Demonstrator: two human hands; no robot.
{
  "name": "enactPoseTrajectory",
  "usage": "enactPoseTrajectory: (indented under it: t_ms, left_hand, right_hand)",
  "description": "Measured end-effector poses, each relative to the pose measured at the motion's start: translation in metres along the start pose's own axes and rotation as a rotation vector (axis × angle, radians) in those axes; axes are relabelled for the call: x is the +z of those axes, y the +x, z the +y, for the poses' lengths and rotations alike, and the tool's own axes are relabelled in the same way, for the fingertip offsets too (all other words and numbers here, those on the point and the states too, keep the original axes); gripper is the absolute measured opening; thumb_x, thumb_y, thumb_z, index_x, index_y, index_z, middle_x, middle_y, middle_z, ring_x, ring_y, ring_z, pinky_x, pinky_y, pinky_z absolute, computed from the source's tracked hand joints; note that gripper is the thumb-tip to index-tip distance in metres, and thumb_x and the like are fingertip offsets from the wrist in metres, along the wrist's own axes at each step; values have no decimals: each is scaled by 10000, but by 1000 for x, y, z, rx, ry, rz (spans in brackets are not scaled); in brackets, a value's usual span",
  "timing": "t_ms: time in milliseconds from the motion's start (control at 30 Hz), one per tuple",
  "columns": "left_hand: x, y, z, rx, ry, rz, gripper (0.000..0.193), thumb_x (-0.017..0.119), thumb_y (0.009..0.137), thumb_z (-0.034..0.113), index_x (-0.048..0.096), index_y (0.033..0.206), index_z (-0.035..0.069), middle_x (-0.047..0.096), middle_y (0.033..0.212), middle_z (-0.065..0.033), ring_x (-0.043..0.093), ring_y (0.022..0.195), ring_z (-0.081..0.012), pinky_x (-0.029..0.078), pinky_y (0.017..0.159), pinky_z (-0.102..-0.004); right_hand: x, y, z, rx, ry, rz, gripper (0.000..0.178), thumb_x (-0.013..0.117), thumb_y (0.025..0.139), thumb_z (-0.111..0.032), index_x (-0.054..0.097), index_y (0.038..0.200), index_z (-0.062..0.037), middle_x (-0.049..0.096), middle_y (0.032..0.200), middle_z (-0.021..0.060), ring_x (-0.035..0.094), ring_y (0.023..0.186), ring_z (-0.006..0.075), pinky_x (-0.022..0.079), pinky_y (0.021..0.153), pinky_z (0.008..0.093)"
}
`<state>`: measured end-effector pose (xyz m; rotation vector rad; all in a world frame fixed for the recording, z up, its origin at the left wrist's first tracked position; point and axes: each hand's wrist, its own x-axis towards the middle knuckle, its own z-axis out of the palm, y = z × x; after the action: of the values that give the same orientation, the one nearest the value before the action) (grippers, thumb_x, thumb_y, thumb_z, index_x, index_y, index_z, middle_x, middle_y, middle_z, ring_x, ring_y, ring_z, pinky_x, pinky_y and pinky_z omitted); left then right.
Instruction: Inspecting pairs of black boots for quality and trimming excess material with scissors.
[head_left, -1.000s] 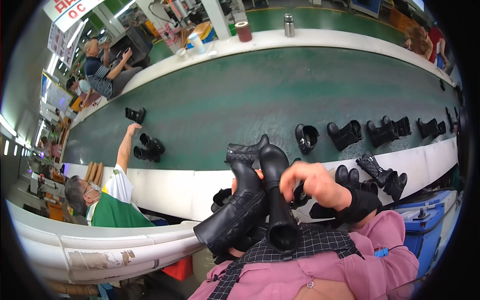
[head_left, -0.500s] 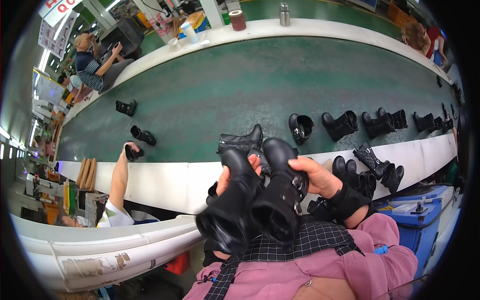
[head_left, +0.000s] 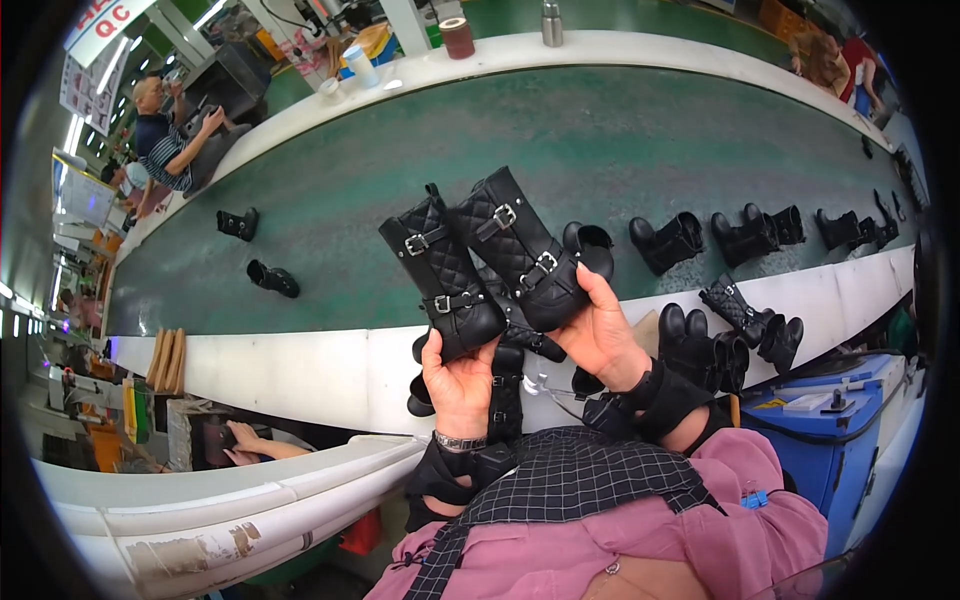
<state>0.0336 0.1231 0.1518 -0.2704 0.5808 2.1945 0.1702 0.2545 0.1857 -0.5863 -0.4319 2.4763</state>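
Note:
Over the near edge of the green belt (head_left: 330, 150) I hold up a pair of black quilted boots with silver buckles. My left hand (head_left: 460, 390) is closed round the toe end of the left boot (head_left: 432, 250). My right hand (head_left: 607, 340) grips the toe end of the right boot (head_left: 518, 245), thumb along its side. Both shafts point up and away from me, side by side. Behind them, a black boot (head_left: 590, 250) on the belt is partly hidden. Another buckled boot (head_left: 508, 395) lies below, between my wrists.
Several black boots (head_left: 665, 242) stand along the belt's right part, with more on the white ledge (head_left: 300, 375) at right. Two boots (head_left: 272, 278) lie at left. Tan rods (head_left: 166, 360) lean nearby. A co-worker's hands (head_left: 255, 445) show lower left; a blue cabinet (head_left: 815, 450) stands right.
I have turned the pair over: the shafts pointed toward me and now point away, buckles showing. The co-worker's arm has drawn back from the belt at left, and the boot there is gone.

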Motion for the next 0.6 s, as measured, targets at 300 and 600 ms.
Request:
enactPoseTrajectory:
  t_ms: [300,600]
  left_hand:
    - [5,-1,-5,-9,26,-6,495,575,917,298,452,1301,11,542,1278,-184,550,1186,-343,483,991,-550]
    - [2,4,-6,-43,10,-19,469,599,905,286,487,1279,26,551,1281,-179,526,1214,-352,438,1010,-602]
  right_hand:
    - [2,1,20,-129,-97,120,333,558,948,-336,579,1145,-68,624,1094,60,580,1007,165,470,885,353]
    - [-2,5,28,-148,-66,161,331,596,926,-338,583,1108,-62,627,1063,60,591,985,168,490,855,349]
